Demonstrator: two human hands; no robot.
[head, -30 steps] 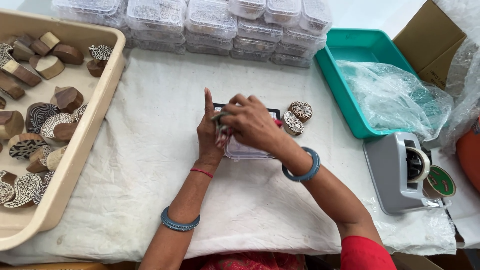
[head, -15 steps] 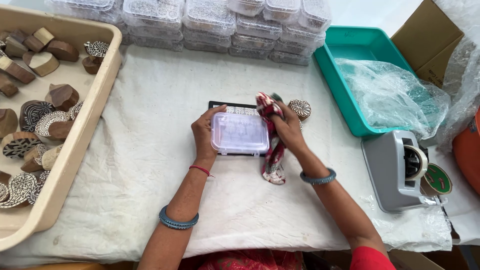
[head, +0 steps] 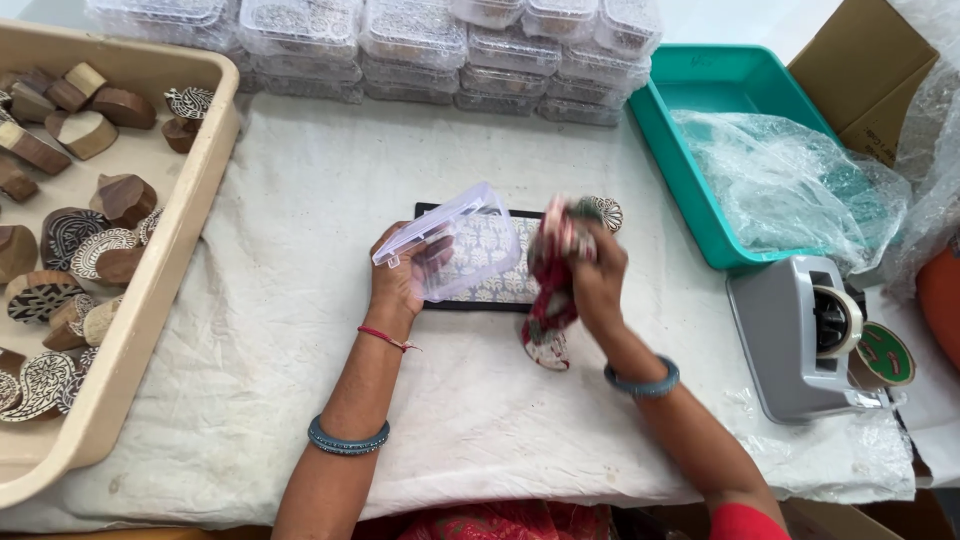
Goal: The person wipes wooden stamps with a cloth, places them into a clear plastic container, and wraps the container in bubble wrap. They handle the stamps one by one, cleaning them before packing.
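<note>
- White cloth (head: 300, 250) covers the worktable; a dark printed pad (head: 500, 290) lies at its middle.
- Half a second ago the clear plastic box (head: 455, 250) lay flat on the pad; now my left hand (head: 400, 285) has it tipped up off the pad, fingers clamped round its lower edge.
- Red patterned cloth (head: 552, 285) is bunched higher now, right hand (head: 595, 275) closed tight on it, tail hanging to the table.
- Reads to me as box lifted for wiping or filling; can't tell which.
- Carved wooden stamp (head: 606, 212) sits just beyond the right hand.
- Stacks of clear lidded boxes (head: 400, 40) line the far edge.
- Beige tray (head: 180, 250) of wooden stamps on the left.
- Teal tray (head: 690, 190) with crumpled clear plastic on the right, brown carton (head: 865, 70) behind.
- Grey tape dispenser (head: 790, 340) near right, green round label beside it.
</note>
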